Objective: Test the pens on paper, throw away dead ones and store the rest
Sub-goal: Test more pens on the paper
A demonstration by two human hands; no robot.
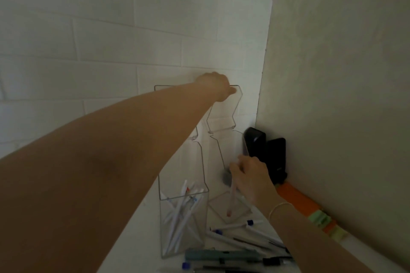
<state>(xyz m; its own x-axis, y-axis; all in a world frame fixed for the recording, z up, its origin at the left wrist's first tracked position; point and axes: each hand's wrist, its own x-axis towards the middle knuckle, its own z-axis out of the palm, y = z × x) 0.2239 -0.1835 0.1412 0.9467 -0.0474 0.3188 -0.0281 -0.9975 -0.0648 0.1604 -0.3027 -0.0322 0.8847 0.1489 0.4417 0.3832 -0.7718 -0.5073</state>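
A red-tipped pen [230,200] stands nearly upright in the right clear compartment [224,157], pinched by the right hand [250,178]. The left hand [214,86] grips the clear organizer's top edge [237,91]. Loose pens [241,239] lie below.

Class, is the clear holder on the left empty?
No, the left clear holder has several white pens standing inside it.
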